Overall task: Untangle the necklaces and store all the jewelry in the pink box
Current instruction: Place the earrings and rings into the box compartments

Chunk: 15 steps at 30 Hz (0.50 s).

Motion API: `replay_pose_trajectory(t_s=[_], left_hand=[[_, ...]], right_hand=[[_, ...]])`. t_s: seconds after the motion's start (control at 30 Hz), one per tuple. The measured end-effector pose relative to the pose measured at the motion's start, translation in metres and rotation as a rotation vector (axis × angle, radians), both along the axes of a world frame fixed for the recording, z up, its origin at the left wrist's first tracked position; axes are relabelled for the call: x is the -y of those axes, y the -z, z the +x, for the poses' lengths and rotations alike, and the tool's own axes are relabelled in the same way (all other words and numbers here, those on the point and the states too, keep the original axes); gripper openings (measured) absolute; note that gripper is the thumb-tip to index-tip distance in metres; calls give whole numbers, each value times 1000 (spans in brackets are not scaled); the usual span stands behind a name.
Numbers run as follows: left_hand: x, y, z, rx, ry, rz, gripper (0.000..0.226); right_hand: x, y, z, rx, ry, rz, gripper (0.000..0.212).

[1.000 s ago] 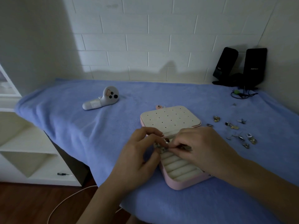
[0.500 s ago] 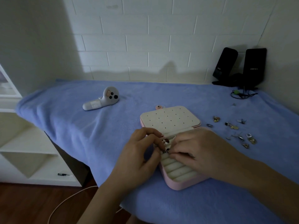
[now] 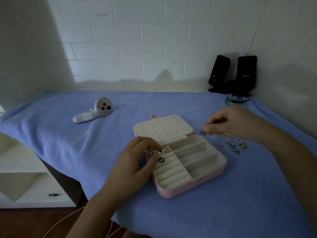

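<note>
In the middle of the frame my left hand (image 3: 133, 157) curls at the left edge of the open pink jewellery box with cream compartments (image 3: 181, 190). Its fingertips pinch small pale charms (image 3: 153, 153) over the ring rolls, beside a round black pendant (image 3: 161, 159). I judge I'm mid-storing. At right, my right hand (image 3: 229, 122) hovers bent-fingered over loose metal trinkets (image 3: 241, 145) on the blue fleece cloth (image 3: 223, 212). I cannot tell whether it holds one. Next comes a fine pinch, then a carry to a compartment.

Left hand (image 3: 135, 158) curled, pinching jewelry (image 3: 153, 153), right hand (image 3: 230, 121) outstretched, fingertips curled downward
</note>
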<state>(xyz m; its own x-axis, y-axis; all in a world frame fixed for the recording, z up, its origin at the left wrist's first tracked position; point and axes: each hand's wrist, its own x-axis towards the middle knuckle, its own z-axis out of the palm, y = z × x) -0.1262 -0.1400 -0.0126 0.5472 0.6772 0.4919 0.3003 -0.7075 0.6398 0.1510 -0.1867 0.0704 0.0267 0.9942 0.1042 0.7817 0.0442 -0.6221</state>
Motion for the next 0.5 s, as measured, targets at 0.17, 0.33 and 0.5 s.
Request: replay_pose_trajectory(t_s=[0.17, 0.33, 0.5], left_hand=[[4, -8, 19, 23, -89, -54, 19], [3, 1, 27, 64, -116, -71, 29], [5, 2, 25, 95, -110, -65, 27]], right_hand=[[5, -6, 55, 158, 225, -75, 5], [11, 5, 76, 191, 327, -258, 2], [15, 5, 80, 153, 300, -323, 13]])
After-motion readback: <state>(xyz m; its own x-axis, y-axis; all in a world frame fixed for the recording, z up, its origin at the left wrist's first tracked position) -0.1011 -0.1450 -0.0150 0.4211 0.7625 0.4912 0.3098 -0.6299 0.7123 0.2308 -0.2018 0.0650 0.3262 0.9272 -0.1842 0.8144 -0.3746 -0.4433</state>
